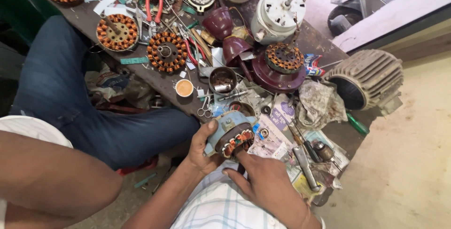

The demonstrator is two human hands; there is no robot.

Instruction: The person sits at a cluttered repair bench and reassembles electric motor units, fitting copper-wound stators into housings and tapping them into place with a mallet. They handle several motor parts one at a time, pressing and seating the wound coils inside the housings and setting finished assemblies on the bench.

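My left hand point(201, 145) grips a small blue-grey motor stator point(230, 132) with copper windings, thumb on its top edge. My right hand point(268, 182) rests just below it, fingers touching the winding end. Both hands are over my lap, by the near edge of a cluttered dark workbench point(155, 76). Small scissors point(204, 111) lie on the bench just above my left hand.
Several copper-wound stators point(167, 51) lie on the bench, with a maroon motor housing point(279, 69), a white motor point(279, 10), red-handled pliers point(154, 5), a small cup of tea point(184, 88) and screwdrivers point(305, 163). A large ribbed grey motor casing point(369, 76) sits at right. Another person's jeans-clad leg point(70, 97) is at left.
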